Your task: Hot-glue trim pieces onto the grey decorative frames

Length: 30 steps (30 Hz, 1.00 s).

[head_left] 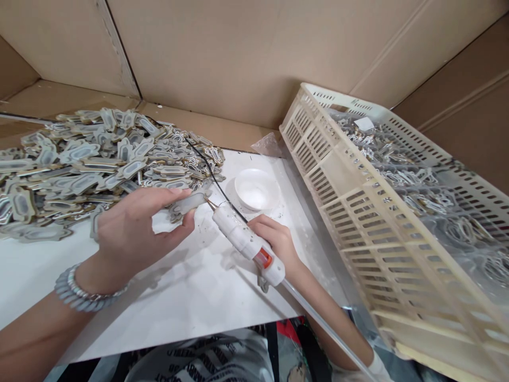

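Observation:
Between the thumb and fingers of my left hand (135,228) is a small flat grey plaque-shaped piece (190,203), held just above the white table surface. My right hand (276,239) is wrapped around a white hot glue gun (242,236) with an orange switch window. Its metal nozzle points left and meets, or nearly meets, the right end of the grey piece. A clear glue stick (318,318) sticks out of the gun's back. The fingers on the handle are partly hidden behind the gun's body.
A large heap of similar grey and gold-edged pieces (87,164) covers the table's left and back. A white bowl (257,189) stands behind the gun, with a black cord (209,167) beside it. At right stands a cream plastic crate (342,180) of bagged pieces. Cardboard walls (222,58) enclose the back.

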### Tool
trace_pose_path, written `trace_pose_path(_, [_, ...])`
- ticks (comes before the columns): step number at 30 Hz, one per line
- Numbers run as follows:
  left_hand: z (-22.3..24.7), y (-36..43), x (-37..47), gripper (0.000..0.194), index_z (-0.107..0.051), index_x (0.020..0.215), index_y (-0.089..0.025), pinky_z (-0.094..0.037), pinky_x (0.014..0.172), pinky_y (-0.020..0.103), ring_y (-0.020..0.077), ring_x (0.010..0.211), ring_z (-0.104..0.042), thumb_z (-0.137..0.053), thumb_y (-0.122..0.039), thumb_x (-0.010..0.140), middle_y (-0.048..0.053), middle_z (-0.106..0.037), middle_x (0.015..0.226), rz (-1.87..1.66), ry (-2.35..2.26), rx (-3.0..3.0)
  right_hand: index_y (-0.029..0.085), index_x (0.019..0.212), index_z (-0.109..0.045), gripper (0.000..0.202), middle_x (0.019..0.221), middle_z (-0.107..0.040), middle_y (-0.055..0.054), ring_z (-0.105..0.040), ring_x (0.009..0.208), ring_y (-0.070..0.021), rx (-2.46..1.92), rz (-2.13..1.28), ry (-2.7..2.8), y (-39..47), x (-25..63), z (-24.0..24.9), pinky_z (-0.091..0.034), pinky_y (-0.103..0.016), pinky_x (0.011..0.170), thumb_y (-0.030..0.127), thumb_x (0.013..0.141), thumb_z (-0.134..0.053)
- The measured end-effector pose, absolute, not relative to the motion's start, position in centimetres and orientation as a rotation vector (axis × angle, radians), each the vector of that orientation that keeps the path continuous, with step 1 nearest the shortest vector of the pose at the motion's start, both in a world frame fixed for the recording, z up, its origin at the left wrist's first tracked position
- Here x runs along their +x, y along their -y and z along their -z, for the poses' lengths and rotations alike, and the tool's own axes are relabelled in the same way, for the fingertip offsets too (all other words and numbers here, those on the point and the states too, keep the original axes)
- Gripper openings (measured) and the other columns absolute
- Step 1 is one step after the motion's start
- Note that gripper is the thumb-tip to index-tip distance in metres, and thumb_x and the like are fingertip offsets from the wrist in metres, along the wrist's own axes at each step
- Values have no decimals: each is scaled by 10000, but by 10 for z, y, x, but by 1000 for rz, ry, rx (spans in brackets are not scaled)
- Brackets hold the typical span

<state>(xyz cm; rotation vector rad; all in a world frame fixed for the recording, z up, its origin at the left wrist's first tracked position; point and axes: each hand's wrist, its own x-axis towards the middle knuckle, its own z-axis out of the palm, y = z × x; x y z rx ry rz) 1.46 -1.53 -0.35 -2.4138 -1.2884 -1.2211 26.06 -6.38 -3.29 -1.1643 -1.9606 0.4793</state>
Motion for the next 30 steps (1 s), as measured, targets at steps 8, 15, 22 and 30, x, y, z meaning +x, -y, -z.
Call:
trace_pose_path(8, [4, 13, 14, 216, -637, 1069, -287, -635, 769, 323, 166, 898, -738, -671, -299, 856, -42, -758, 1004, 1235, 1287, -2380, 198, 753, -617, 97, 809, -659, -38, -632, 692, -167, -1178, -458, 1963, 64, 260, 32, -454, -276, 606, 193, 824, -551])
trace_pose_path(15, [6, 11, 13, 212, -687, 1032, -291, -547, 637, 300, 163, 801, -724, -688, -324, 823, -23, -762, 922, 1363, 1286, -2323, 199, 746, -614, 65, 793, -642, -39, -623, 691, -175, -1202, -507, 1903, 65, 261, 31, -456, -275, 608, 183, 777, -559])
trace_pose_path(22, [9, 13, 16, 292, -663, 1018, -280, -591, 627, 278, 177, 796, -737, -766, -288, 744, -31, -736, 854, 1724, 1301, -2501, 208, 752, -596, 72, 816, -644, -36, -609, 707, -163, -1205, -486, 1793, 64, 260, 28, -460, -262, 611, 175, 812, -573])
trace_pose_path(30, [17, 35, 32, 469, -556, 1108, -272, -660, 783, 256, 190, 888, -757, -784, -125, 726, -13, -726, 918, 2120, 1173, -2847, 228, 785, -581, 288, 741, -564, -8, -573, 690, -177, -1317, -812, 1619, 72, 255, 13, -500, -317, 645, 493, 843, -677])
